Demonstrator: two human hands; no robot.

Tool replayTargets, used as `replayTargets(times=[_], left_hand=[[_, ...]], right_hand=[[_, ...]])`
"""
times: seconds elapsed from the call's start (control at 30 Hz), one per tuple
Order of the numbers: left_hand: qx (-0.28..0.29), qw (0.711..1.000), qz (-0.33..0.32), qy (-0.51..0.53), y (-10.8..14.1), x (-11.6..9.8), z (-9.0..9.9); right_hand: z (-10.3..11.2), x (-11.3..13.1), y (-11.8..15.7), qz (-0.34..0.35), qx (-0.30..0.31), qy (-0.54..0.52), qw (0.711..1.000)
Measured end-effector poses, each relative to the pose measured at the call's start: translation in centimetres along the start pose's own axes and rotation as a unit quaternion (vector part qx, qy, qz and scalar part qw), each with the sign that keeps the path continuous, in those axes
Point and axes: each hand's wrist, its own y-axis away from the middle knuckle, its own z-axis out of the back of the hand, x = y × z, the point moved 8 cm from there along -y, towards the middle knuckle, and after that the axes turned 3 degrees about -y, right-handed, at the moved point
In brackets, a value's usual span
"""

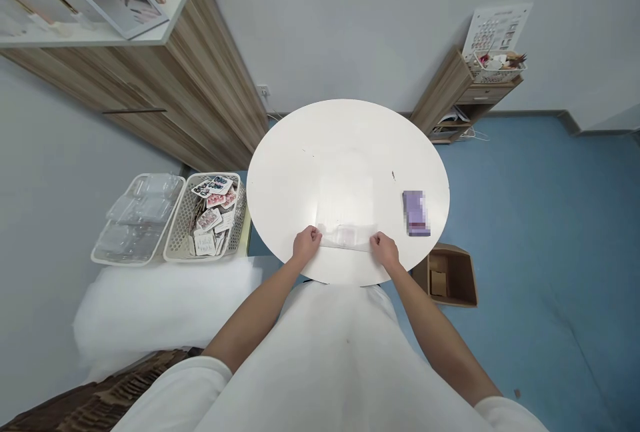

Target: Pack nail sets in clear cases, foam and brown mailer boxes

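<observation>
On the round white table (pixel 280 179), a translucent sheet (pixel 345 202) lies near the front edge, with a small clear item (pixel 346 235) under or within its near part. My left hand (pixel 306 243) pinches the sheet's near left side. At its near right side, my right hand (pixel 385 249) pinches the sheet too. The near edge runs nearly straight between both hands. A purple, pixelated object (pixel 416 213) rests on the table to the right.
Left of the table are a basket of printed cards (pixel 173 235) and a tray of clear boxes (pixel 113 261), beside white wrap (pixel 175 302). An open cardboard box (pixel 453 275) stands at the lower right. Wooden cabinets (pixel 215 72) flank the back.
</observation>
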Motion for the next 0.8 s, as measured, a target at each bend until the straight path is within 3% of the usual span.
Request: replayTargets(times=[0.1,0.2,0.3,0.37,0.47,0.53,0.8], left_hand=[[-0.003,0.993,-0.019,-0.119,-0.1,-0.7,-0.4],[-0.029,0.978,-0.072,-0.192,0.1,-1.9,-0.5],[-0.057,0.958,-0.16,-0.233,0.5,-3.5,-0.7],[-0.037,0.935,-0.24,-0.259,0.8,-4.7,-1.3],[0.024,0.899,-0.331,-0.285,1.5,-5.9,-2.5],[0.053,0.89,-0.347,-0.291,1.7,-6.2,-2.8],[0.104,0.891,-0.363,-0.252,1.8,-8.1,-3.0]], right_hand=[[-0.6,0.3,-0.3,-0.001,-0.012,0.068,0.998],[-0.9,1.0,-0.2,0.045,-0.063,0.122,0.99],[-0.5,2.1,0.3,0.122,-0.147,0.157,0.969],[-0.8,3.1,0.7,0.19,-0.158,0.18,0.952],[-2.0,4.4,1.1,0.296,-0.101,0.209,0.926],[-2.5,4.9,1.3,0.341,-0.057,0.216,0.913],[-2.5,6.7,1.5,0.398,0.05,0.188,0.897]])
